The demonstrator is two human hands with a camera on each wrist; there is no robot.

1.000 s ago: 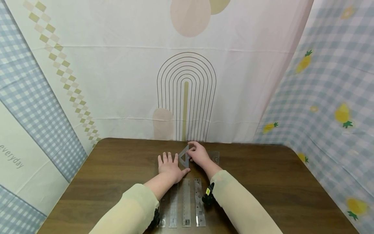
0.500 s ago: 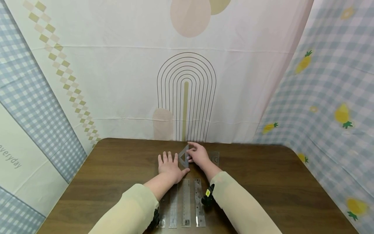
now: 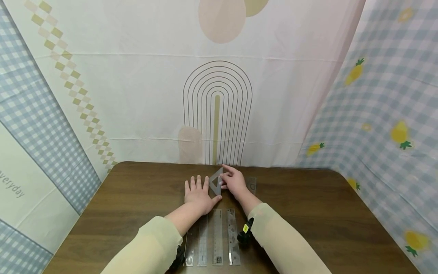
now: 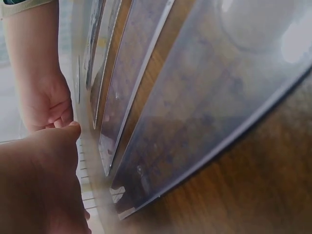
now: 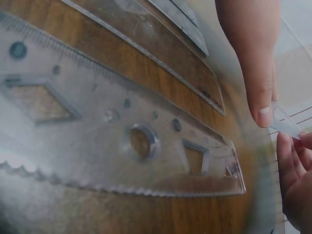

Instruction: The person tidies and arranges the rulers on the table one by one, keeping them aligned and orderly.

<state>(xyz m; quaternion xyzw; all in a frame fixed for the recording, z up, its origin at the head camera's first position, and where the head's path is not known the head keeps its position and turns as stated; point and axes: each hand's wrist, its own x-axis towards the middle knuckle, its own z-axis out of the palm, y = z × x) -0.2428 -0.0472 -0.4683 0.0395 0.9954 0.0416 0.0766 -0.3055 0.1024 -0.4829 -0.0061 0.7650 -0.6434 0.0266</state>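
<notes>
Two hands are engaged: set square (image 3: 215,182) pinched by right hand (image 3: 234,182); left hand (image 3: 197,195) flat, steadying; careful alignment is required next.

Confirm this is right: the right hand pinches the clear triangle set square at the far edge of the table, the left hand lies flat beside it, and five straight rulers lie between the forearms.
Not quite: the head view shows three straight rulers between the forearms, not five. The rest holds: the right hand pinches the clear triangle set square near the table's far edge, and the left hand lies flat beside it.

Pale yellow sleeves (image 3: 273,236); black wrist straps (image 3: 244,233)
</notes>
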